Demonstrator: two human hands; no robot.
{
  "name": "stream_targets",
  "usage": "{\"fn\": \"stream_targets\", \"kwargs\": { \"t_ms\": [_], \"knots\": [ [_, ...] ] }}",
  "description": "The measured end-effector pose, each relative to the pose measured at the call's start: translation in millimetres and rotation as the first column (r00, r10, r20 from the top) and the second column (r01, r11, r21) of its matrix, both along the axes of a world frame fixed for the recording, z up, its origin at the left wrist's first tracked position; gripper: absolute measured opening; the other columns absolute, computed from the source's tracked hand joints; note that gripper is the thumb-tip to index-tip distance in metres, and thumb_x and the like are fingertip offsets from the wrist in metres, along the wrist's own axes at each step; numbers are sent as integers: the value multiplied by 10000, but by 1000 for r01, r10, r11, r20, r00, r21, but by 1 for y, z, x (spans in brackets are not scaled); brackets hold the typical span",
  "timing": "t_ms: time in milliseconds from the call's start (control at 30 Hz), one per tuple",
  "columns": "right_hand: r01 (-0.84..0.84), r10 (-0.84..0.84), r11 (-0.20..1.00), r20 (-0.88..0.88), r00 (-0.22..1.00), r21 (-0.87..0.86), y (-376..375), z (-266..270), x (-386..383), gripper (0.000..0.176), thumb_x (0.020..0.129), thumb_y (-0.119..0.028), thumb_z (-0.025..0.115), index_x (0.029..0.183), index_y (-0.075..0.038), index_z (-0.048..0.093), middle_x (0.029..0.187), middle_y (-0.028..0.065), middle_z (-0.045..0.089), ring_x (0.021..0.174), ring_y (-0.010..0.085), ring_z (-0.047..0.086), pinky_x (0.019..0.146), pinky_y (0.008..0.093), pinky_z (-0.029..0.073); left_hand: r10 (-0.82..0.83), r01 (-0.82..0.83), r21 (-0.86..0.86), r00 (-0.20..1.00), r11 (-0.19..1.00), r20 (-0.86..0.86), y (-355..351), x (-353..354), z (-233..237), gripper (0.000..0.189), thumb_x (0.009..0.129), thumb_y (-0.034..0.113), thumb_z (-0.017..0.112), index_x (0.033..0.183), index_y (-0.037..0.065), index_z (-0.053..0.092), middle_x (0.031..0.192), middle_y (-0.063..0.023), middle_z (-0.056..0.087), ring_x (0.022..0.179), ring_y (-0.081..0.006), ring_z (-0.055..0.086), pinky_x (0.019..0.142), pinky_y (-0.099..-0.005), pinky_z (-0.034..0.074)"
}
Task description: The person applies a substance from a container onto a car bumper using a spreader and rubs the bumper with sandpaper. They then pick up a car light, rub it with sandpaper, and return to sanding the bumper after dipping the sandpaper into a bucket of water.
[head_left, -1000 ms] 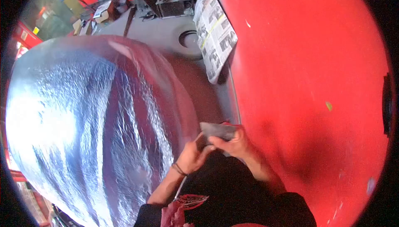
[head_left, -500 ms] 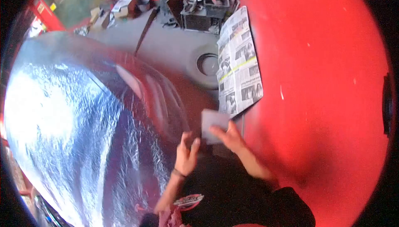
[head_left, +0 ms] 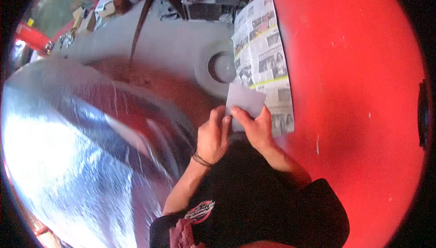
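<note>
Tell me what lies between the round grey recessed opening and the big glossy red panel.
In the head view, a printed newspaper sheet lies between the round grey opening and the glossy red panel, overlapping the panel's edge.

A single camera on the person's head faces steeply down past the black shirt (head_left: pixel 254 193). It sits close above the left hand (head_left: pixel 212 134) and right hand (head_left: pixel 256 127), which meet at a grey sheet (head_left: pixel 245 100) near the middle of the frame. Its wide lens bends the scene inside a dark round rim, taking in a silvery surface (head_left: pixel 59 148) at left, a red panel (head_left: pixel 354 89) at right, and the floor (head_left: pixel 177 44) with a newspaper (head_left: pixel 263 53) at the top.
</note>
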State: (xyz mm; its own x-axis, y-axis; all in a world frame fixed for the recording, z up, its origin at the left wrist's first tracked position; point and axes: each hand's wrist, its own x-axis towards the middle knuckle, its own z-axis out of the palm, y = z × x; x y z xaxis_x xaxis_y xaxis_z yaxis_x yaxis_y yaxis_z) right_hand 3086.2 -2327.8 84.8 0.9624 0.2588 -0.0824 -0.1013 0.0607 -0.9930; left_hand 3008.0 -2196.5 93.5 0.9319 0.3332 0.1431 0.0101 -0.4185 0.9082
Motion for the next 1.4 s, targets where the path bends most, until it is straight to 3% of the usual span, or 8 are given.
{"fn": "stream_targets", "kwargs": {
  "t_ms": [300, 367, 433, 533, 767, 1033, 1333, 1400],
  "knots": [
    [-291, 296, 955, 105, 949, -61, 115, 0, 194, 405, 874, -243, 813, 1165, 12, 690, 1018, 137, 773, 922, 204, 738, 824, 378, 578, -18, 25, 41, 984, 999, -176, 126, 161, 16, 226, 1070, 172, 548, 1210, -4, 526, 776, -252, 654, 738, -464, 679, 625, -470, 512],
    [-430, 464, 879, 166, 870, -206, 142, 14, 240, 336, 862, -178, 821, 1122, 0, 705, 986, 82, 762, 909, 153, 709, 842, 352, 565, 9, -9, 6, 995, 1000, -98, 149, 192, 9, 240, 1075, 191, 547, 1200, -14, 531, 748, -239, 635, 673, -413, 672, 617, -449, 508],
    [-454, 526, 827, 169, 834, -331, 166, 26, 281, 358, 854, -247, 828, 1087, -5, 704, 951, 117, 762, 890, 181, 724, 817, 373, 565, 27, -43, -102, 988, 994, -154, 173, 219, 3, 257, 1076, 141, 539, 1232, -63, 556, 823, -183, 674, 697, -198, 595, 657, -366, 495],
    [-584, 668, 721, 149, 729, -374, 211, 13, 340, 399, 850, -302, 832, 1093, -15, 701, 923, 130, 760, 862, 210, 732, 806, 382, 565, 32, -52, -117, 985, 992, -167, 213, 262, 3, 288, 1087, 188, 529, 1238, -56, 543, 868, -200, 679, 745, -243, 632, 694, -380, 508],
    [-400, 403, 908, -7, 915, -125, 351, -45, 437, 427, 864, -249, 837, 1187, -17, 681, 1029, 58, 749, 934, 149, 691, 857, 354, 556, 183, -189, -65, 980, 980, -82, 349, 400, -40, 285, 1072, 162, 553, 1279, -32, 567, 1101, -253, 716, 1005, -365, 736, 864, -397, 564],
    [-36, 40, 999, -231, 972, 22, 500, -49, 568, 287, 894, -169, 795, 1127, -29, 705, 1022, 34, 739, 933, 156, 686, 849, 353, 555, -163, 160, -33, 974, 987, -156, 525, 584, -30, 321, 1037, 154, 620, 1317, 22, 536, 1003, -233, 720, 900, -408, 724, 775, -455, 566],
    [-72, 92, 993, -231, 968, 97, 567, -36, 661, 293, 891, -197, 808, 1118, -36, 718, 1016, 41, 748, 934, 126, 691, 836, 329, 551, -410, 448, 20, 836, 894, -366, 618, 686, -17, 379, 1031, 185, 617, 1341, 20, 476, 969, -277, 691, 884, -510, 672, 712, -557, 530],
    [-202, 199, 972, -42, 979, -117, 573, -30, 688, 421, 855, -309, 842, 1136, -32, 695, 968, 114, 760, 893, 181, 732, 798, 356, 560, -453, 482, -2, 822, 876, -345, 632, 708, -21, 362, 1033, 189, 611, 1324, 14, 483, 963, -280, 687, 881, -513, 666, 712, -560, 522]
  ]
}}
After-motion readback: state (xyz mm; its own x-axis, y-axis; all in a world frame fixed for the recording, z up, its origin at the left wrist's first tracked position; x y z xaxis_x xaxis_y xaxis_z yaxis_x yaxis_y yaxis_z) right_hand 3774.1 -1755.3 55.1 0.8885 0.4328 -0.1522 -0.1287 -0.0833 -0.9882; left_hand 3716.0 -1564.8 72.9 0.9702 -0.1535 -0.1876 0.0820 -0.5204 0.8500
